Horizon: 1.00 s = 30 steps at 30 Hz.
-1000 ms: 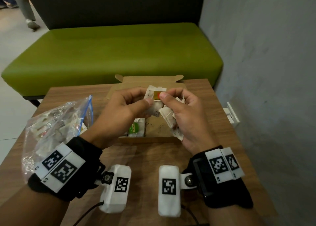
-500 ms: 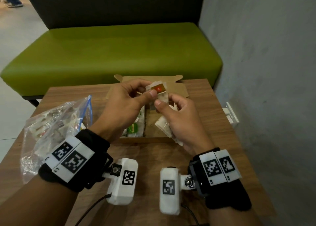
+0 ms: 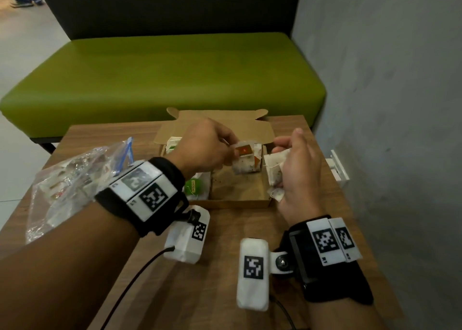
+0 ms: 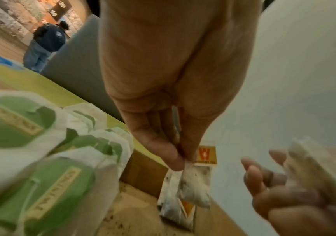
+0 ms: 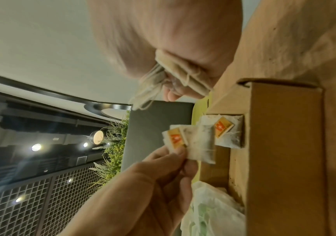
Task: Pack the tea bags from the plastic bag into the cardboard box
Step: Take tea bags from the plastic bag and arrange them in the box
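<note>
The open cardboard box (image 3: 237,201) sits mid-table. Over its right half my left hand (image 3: 231,149) pinches a white tea bag (image 3: 246,164) with an orange tag, hanging just above another such bag (image 5: 229,134) that stands in the box's far right corner. The pinch (image 4: 180,158) shows close up in the left wrist view. My right hand (image 3: 282,148), at the box's right edge, grips a bunch of tea bags (image 3: 273,172) and their strings (image 5: 183,75). Green-tagged tea bags (image 3: 193,186) fill the box's left side. The clear plastic bag (image 3: 75,179) lies at the table's left.
A green bench (image 3: 162,72) runs behind the wooden table (image 3: 225,292). A grey wall (image 3: 387,104) stands close on the right, with a white fitting (image 3: 337,164) by the table's edge. The box lid (image 3: 217,122) lies open toward the bench.
My hands have parted. The left hand took the orange-tagged tea bag down and right into the box; the right hand drew off to the right with its bunch.
</note>
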Tool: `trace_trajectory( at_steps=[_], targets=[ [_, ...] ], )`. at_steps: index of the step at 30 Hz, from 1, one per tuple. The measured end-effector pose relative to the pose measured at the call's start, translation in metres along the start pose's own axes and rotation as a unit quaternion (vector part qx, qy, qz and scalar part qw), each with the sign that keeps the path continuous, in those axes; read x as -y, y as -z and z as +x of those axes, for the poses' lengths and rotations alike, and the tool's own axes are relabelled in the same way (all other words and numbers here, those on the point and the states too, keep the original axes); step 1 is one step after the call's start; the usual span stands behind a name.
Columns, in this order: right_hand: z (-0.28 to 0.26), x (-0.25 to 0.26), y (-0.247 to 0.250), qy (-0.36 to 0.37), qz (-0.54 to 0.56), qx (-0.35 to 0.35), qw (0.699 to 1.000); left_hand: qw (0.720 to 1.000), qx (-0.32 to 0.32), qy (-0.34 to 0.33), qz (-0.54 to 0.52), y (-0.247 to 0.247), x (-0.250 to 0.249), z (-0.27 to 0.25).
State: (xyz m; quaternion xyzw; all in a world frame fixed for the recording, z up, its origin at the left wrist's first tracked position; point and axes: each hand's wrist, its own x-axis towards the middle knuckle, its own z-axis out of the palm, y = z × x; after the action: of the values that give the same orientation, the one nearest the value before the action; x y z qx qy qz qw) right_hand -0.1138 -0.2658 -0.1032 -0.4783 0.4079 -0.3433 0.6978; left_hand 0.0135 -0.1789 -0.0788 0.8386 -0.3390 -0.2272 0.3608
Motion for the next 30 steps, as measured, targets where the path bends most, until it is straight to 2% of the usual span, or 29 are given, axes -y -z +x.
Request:
trace_trajectory(
  at_steps=[4, 10, 14, 16, 17, 18, 20, 21, 23, 26, 30],
  targets=[
    [0.001, -0.002, -0.002, -0.038, 0.017, 0.004, 0.999, 0.993, 0.014, -0.018, 0.119, -0.022, -0.001, 0.013],
    [0.0, -0.004, -0.004, -0.046, -0.007, 0.026, 0.999, 0.989, -0.012, -0.018, 0.146, -0.036, 0.006, 0.027],
    [-0.001, -0.005, -0.005, -0.05, -0.009, 0.027, 0.998, 0.986, -0.033, -0.043, 0.157, -0.033, 0.009, 0.025],
    [-0.002, -0.005, -0.006, -0.046, -0.007, 0.025, 0.999, 0.987, -0.082, -0.064, 0.119, -0.025, 0.004, 0.018],
    [-0.002, -0.006, -0.007, -0.043, -0.005, 0.022, 0.999, 0.992, -0.081, -0.071, 0.06, -0.019, -0.002, 0.011],
    [-0.002, -0.006, -0.008, -0.036, -0.006, 0.019, 0.999, 0.996, -0.049, -0.069, -0.013, -0.013, -0.008, 0.004],
    [-0.003, -0.003, -0.008, -0.02, -0.006, 0.006, 1.0, 0.99, 0.069, -0.074, -0.102, 0.0, -0.022, -0.014],
    [-0.003, -0.002, -0.008, -0.017, 0.001, 0.0, 1.0, 0.984, 0.114, -0.088, -0.1, 0.003, -0.026, -0.02],
    [-0.004, 0.001, -0.009, -0.028, 0.034, 0.001, 0.999, 0.98, 0.152, -0.11, -0.072, 0.005, -0.029, -0.028],
    [-0.003, 0.0, -0.01, -0.065, 0.055, 0.026, 0.996, 0.984, 0.119, -0.118, -0.066, -0.001, -0.025, -0.028],
    [0.0, -0.007, -0.013, -0.093, 0.081, 0.078, 0.989, 0.98, 0.038, -0.068, -0.185, 0.002, -0.018, -0.027]
  ],
)
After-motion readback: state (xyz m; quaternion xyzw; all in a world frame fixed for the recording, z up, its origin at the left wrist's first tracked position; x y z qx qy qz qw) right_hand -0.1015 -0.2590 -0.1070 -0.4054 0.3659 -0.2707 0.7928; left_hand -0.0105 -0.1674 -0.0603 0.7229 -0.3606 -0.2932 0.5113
